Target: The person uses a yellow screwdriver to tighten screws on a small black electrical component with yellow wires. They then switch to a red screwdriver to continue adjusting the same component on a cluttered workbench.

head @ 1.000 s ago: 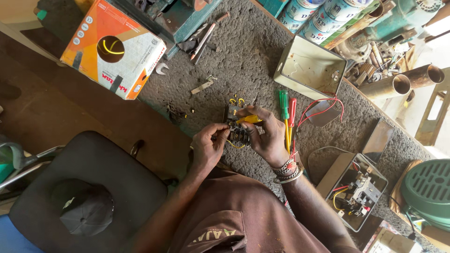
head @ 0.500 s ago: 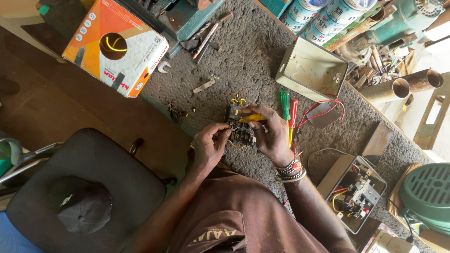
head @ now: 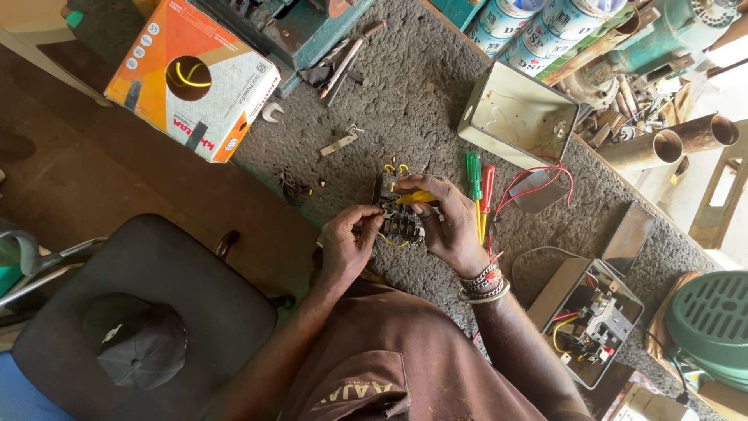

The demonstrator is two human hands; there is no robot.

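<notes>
A small black electrical block (head: pixel 400 221) with yellow wires rests on the grey workbench (head: pixel 413 86). My left hand (head: pixel 348 243) pinches its near left side. My right hand (head: pixel 448 218) grips a yellow-handled screwdriver (head: pixel 415 198) whose tip points at the top of the block. Two yellow wire ends stick up behind the block. A green screwdriver (head: pixel 473 175) and a red screwdriver (head: pixel 486 187) lie just right of my right hand. Bracelets circle my right wrist.
An open grey metal box (head: pixel 517 117) stands behind the screwdrivers. A second open box with wired parts (head: pixel 588 320) lies at the right. An orange and white carton (head: pixel 192 78) is at the left, paint cans (head: pixel 538 23) and pipes (head: pixel 670 140) at the back. A black chair with a cap (head: pixel 140 335) stands at lower left.
My hands stay on the block. The left hand's fingers have shifted slightly along its side, and the screwdriver has moved a little over the top.
</notes>
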